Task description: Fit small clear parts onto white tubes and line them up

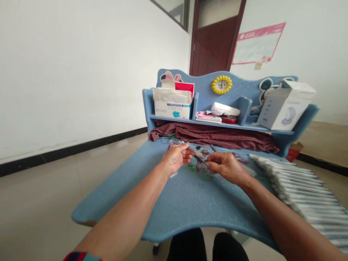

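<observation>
Two hands meet over the middle of the table (174, 212), each closed at the fingertips. The right hand (227, 167) has its grip pinched, thumb against forefinger, at the dark near end of one slim rod (199, 158); whether a separate small part sits in that pinch is too small to tell. The left hand (176, 157) has its fingers curled, its grip drawn together on the rod further along. The rod slants between them, from far left to near right.

Both forearms reach forward from the near edge, the left palm turned partly inward, the right hand with its back upward.

Beyond the hands, one checked cloth (217, 136) lies bunched along the far side. On the right, many slim pale sticks (312, 195) lie in rows, too blurred to count. One shelf (174, 118) runs above the cloth, carrying one mask box (172, 108) at left and one white box (285, 108) at right. One yellow clock (221, 85) shows between them.
</observation>
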`<state>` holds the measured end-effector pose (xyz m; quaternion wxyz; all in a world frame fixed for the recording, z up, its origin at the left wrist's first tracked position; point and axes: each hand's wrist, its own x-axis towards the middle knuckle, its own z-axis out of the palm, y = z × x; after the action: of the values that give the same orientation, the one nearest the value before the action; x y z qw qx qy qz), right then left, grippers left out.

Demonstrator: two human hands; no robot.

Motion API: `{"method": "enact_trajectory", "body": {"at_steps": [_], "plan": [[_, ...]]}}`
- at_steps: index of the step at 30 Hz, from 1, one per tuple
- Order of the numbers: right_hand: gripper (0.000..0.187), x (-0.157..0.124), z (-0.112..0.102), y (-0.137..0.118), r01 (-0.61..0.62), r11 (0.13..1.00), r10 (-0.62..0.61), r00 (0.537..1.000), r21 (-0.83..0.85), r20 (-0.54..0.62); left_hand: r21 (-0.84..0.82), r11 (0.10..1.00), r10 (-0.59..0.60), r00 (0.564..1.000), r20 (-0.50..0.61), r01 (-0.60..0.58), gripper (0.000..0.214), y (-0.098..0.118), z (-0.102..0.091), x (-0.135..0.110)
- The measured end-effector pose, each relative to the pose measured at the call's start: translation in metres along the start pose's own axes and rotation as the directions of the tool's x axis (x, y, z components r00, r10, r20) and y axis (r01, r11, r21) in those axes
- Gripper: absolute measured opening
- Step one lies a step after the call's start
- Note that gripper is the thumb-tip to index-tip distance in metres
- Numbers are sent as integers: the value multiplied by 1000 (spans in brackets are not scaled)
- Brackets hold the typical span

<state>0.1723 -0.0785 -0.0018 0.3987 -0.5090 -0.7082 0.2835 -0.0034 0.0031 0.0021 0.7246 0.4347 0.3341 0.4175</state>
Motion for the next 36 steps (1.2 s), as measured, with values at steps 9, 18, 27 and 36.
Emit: {"method": "enact_trajectory", "body": {"at_steps": [9, 18, 27, 36], "plan": [[15, -4, 0, 0, 27, 999, -27, 999, -29, 18, 98, 995, 15, 1000, 8, -15, 11, -6, 3, 0], [15, -4, 2, 0, 10, 1000, -10, 999, -20, 36, 172, 983, 55, 998, 28, -59, 13, -8, 4, -1], [18, -5, 4, 2, -65, 995, 57, 994, 81, 93, 220, 968, 112, 992, 56, -122, 14, -8, 6, -2], [29, -5, 4, 2, -201, 926, 149, 972, 320, 179, 244, 936, 232, 966, 114, -253, 15, -5, 9, -6]]}}
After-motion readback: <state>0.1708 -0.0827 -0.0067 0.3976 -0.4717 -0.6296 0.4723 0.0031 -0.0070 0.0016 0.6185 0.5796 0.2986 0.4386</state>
